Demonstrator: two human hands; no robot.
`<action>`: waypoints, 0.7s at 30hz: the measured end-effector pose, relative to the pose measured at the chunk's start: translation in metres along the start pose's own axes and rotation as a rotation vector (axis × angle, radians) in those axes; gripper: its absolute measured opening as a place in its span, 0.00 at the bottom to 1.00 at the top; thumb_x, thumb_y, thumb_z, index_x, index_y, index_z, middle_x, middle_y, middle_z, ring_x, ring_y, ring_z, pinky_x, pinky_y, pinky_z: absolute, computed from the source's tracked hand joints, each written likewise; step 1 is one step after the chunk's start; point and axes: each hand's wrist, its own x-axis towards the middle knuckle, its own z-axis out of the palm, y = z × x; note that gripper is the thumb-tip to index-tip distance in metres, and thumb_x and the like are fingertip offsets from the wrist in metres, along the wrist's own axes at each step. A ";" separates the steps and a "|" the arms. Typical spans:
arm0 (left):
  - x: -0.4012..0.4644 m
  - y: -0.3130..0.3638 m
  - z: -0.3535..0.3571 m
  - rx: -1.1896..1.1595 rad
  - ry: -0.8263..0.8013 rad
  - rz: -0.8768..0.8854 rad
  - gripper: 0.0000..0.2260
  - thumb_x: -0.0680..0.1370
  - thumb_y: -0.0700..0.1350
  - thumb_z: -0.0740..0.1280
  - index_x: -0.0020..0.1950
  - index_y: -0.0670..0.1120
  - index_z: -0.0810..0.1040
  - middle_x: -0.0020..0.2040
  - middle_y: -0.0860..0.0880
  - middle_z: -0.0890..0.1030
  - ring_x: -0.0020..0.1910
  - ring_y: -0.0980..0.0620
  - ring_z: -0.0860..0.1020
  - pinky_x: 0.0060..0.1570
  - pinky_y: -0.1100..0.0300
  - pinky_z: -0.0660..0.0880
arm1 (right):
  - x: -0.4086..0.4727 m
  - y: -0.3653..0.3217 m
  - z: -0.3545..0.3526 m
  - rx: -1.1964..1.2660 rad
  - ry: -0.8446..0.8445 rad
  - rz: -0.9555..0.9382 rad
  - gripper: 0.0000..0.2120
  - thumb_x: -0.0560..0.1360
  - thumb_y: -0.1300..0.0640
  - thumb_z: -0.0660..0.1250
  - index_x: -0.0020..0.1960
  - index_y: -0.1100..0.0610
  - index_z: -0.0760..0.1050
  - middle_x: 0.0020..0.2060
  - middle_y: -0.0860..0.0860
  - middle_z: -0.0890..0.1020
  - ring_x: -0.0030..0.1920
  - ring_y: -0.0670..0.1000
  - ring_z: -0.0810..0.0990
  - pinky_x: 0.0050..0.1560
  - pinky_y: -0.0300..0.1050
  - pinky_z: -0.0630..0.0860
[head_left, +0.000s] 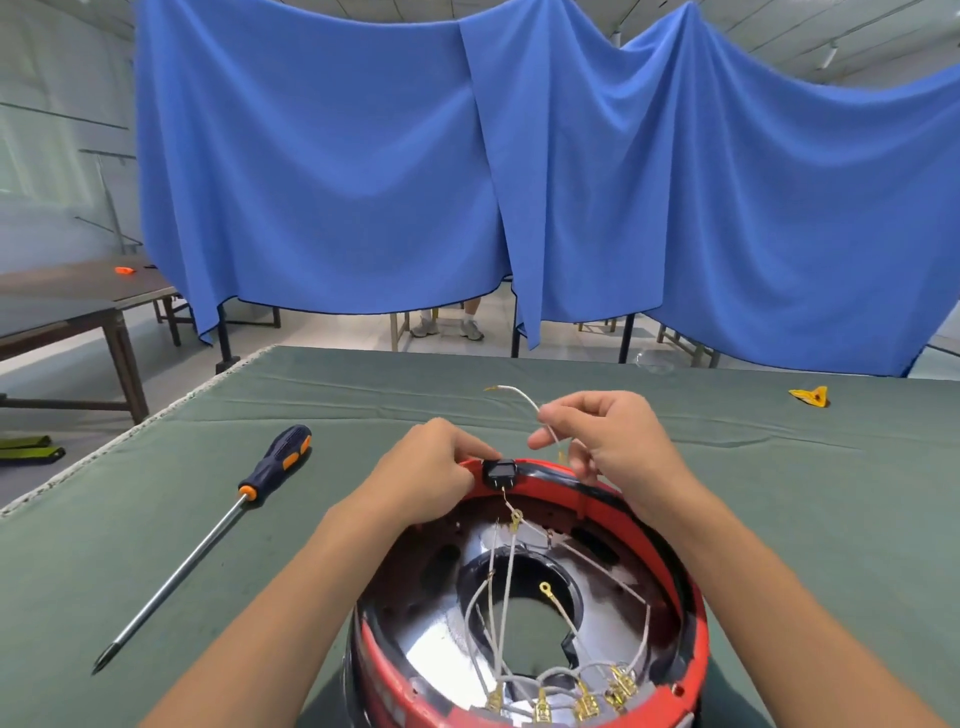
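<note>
The red housing (698, 639) sits at lower centre on the green bench (779, 493), with grey wires (506, 582) and brass terminals (586, 704) inside. The left hand (431, 467) has its fingers clamped on the far rim beside the black switch (500, 473). The right hand (613, 441) pinches a white wire (524, 397) just above. A screwdriver (208, 540) lies at left.

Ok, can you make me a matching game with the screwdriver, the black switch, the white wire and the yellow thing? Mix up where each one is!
Things:
1. screwdriver
2. black switch
3. white wire
4. yellow scrap

Places:
A. pinched in the right hand
B. far right on the green cloth
C. lying flat, left of the red housing
D. set in the housing's rim, which the left hand grips

Pairs: 1-C, 2-D, 3-A, 4-B
</note>
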 end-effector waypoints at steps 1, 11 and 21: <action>0.000 0.000 0.001 0.006 0.004 0.007 0.14 0.73 0.41 0.66 0.52 0.58 0.83 0.35 0.58 0.81 0.37 0.54 0.78 0.38 0.62 0.74 | 0.000 0.000 0.003 0.011 -0.010 0.012 0.07 0.76 0.63 0.67 0.39 0.60 0.78 0.31 0.52 0.84 0.17 0.45 0.67 0.19 0.33 0.62; -0.002 -0.009 -0.009 -0.833 0.144 -0.225 0.07 0.76 0.38 0.65 0.45 0.39 0.82 0.40 0.43 0.85 0.38 0.52 0.84 0.39 0.66 0.75 | 0.005 0.015 0.011 -0.128 -0.091 0.020 0.09 0.76 0.62 0.66 0.38 0.58 0.78 0.30 0.53 0.84 0.18 0.42 0.61 0.19 0.32 0.60; -0.003 -0.016 -0.006 -0.950 0.172 -0.278 0.09 0.76 0.39 0.62 0.43 0.40 0.82 0.40 0.44 0.85 0.39 0.50 0.85 0.47 0.56 0.73 | 0.006 0.020 0.011 -0.249 -0.121 -0.057 0.08 0.77 0.61 0.65 0.40 0.57 0.76 0.29 0.49 0.84 0.22 0.44 0.63 0.26 0.35 0.64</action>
